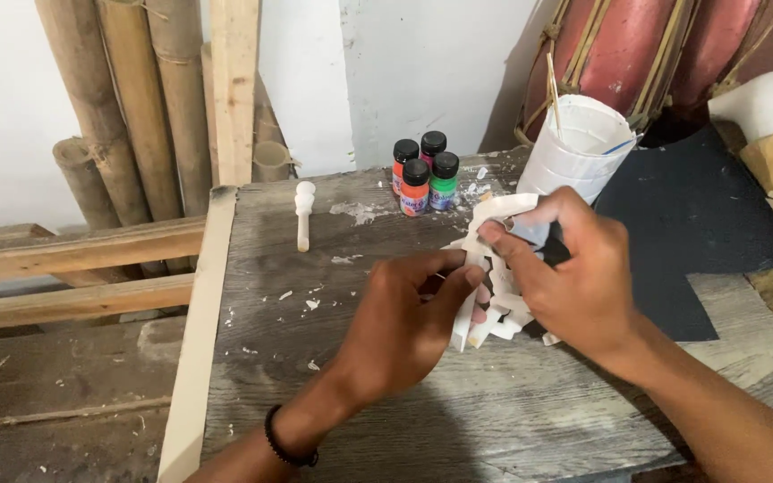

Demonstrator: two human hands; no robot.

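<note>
Head view: white cut-out carving (491, 268) pinched between left grip (404, 326) and right grip (574, 273), both closed on it above grey tabletop (333, 358). Beyond the grips: four paint bottles (425, 174), white cup (574, 148); far-left, white peg (303, 215).

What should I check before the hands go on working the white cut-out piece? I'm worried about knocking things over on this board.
1. Both hands on the piece: left hand and right hand pinch the white cut-out piece. Ok.
2. Paint bottles capped and upright, apart from the hands. Ok.
3. White cup upright; it stands close behind the right hand. Not ok.
4. White peg lies clear on the board. Ok.
5. Piece undamaged: cannot tell, partly hidden.
</note>
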